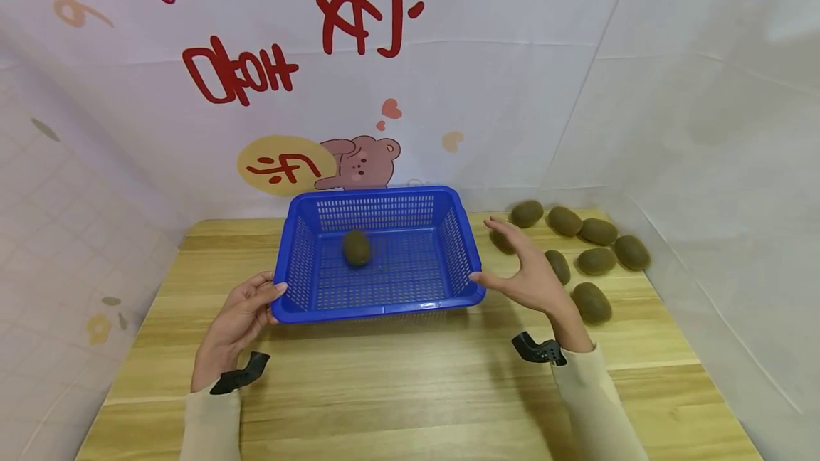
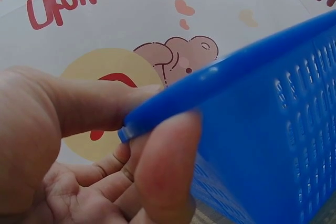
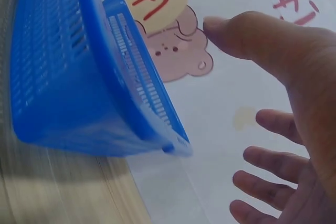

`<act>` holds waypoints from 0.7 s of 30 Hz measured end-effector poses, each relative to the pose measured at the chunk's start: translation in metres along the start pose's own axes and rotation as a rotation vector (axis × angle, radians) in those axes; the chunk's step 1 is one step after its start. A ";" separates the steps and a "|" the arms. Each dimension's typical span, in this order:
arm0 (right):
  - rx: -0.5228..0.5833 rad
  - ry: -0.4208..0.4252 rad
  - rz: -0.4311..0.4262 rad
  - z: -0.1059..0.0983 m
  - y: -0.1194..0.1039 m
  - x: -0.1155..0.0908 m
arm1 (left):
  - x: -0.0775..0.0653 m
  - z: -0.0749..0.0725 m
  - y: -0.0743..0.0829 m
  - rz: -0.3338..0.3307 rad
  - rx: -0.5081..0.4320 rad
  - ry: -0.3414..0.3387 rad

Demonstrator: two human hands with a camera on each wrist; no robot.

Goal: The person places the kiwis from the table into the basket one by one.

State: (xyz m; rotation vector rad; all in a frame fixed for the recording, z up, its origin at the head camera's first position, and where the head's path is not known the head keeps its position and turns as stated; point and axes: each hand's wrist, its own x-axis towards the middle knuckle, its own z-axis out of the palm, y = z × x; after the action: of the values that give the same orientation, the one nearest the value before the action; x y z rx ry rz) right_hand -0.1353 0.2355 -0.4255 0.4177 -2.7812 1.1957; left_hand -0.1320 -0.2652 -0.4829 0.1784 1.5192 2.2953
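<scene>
A blue plastic basket (image 1: 378, 311) with slotted walls appears raised over the table, with a shadow under its right side. One brown kiwi (image 1: 356, 248) lies inside it, left of the middle. My left hand (image 1: 240, 315) pinches the basket's left rim between thumb and fingers, as the left wrist view shows up close. Beside the right rim is my right hand (image 1: 528, 276), its thumb and fingers spread apart. In the right wrist view a gap separates that hand (image 3: 299, 129) from the basket (image 3: 63, 77), and it holds nothing.
Several loose kiwis (image 1: 596, 261) lie on the wooden table (image 1: 384, 390) to the right, some of them behind or close to my right hand. White cloth (image 1: 500, 91) with printed drawings and red lettering hangs along the back and both sides.
</scene>
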 end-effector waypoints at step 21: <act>-0.039 0.170 0.156 -0.040 0.054 -0.033 | -0.001 0.002 0.001 -0.014 0.011 0.005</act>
State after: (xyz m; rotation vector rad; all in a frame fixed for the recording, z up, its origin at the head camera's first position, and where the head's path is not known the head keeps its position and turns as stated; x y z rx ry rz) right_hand -0.1197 0.3067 -0.4417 0.0924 -2.7260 1.1443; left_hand -0.1306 -0.2646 -0.4815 0.1643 1.5311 2.2791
